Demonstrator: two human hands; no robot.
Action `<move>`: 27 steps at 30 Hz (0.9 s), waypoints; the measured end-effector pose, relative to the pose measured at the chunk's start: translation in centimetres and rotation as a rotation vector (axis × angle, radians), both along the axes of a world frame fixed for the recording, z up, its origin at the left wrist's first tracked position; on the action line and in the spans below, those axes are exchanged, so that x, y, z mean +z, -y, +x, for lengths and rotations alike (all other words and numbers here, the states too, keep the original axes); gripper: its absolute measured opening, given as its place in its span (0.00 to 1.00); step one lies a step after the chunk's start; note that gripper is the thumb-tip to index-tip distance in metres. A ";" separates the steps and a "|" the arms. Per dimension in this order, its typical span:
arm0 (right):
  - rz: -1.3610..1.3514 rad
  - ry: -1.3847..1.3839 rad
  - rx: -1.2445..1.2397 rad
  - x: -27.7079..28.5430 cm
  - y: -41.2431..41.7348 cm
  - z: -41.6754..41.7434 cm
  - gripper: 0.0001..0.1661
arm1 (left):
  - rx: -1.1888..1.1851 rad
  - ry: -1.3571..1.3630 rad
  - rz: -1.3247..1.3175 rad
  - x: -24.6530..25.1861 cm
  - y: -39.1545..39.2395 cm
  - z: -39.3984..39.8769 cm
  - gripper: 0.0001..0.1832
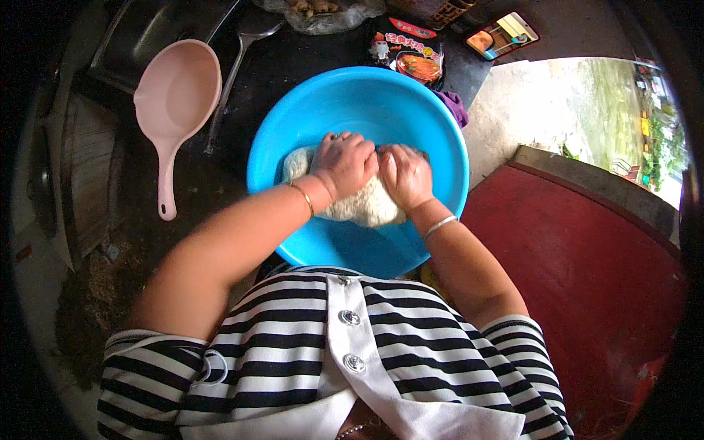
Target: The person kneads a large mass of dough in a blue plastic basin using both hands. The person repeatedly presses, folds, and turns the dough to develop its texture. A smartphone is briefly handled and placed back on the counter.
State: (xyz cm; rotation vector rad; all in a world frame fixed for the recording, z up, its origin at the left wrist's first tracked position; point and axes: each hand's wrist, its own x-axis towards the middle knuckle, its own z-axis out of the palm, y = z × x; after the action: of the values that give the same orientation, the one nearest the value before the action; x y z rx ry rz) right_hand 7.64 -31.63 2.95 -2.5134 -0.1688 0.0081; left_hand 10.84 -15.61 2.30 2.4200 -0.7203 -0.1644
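Observation:
A large lump of pale, rough-textured dough lies in a round blue plastic basin in front of me. My left hand grips the top of the dough, its fingers curled over the far side. Close beside it, my right hand is pressed onto the right part of the dough with bent fingers. The two hands nearly meet at the middle of the lump. My fingertips are partly hidden, and both forearms reach over the basin's near rim.
A pink plastic water scoop and a metal ladle lie left of the basin on the black counter. Behind it are an instant noodle packet, a clear plastic bag and a phone. Purple cloth touches the right rim.

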 end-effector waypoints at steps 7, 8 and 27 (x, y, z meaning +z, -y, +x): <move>-0.049 -0.076 0.153 -3.9 2.1 6.1 0.21 | -0.036 -0.208 -0.094 -3.5 1.1 6.4 0.16; -0.043 -0.173 0.131 -3.6 1.7 5.4 0.22 | -0.065 -0.297 -0.069 -3.6 0.6 5.8 0.17; -0.022 0.085 0.219 1.5 -1.9 -2.0 0.16 | 0.036 0.040 0.065 0.9 -2.5 -3.3 0.11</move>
State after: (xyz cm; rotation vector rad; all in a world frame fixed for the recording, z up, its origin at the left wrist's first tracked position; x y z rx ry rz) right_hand 5.62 -29.77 4.46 -2.5060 -0.4801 -0.0089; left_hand 7.58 -13.09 3.22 2.5023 -0.6991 -0.1275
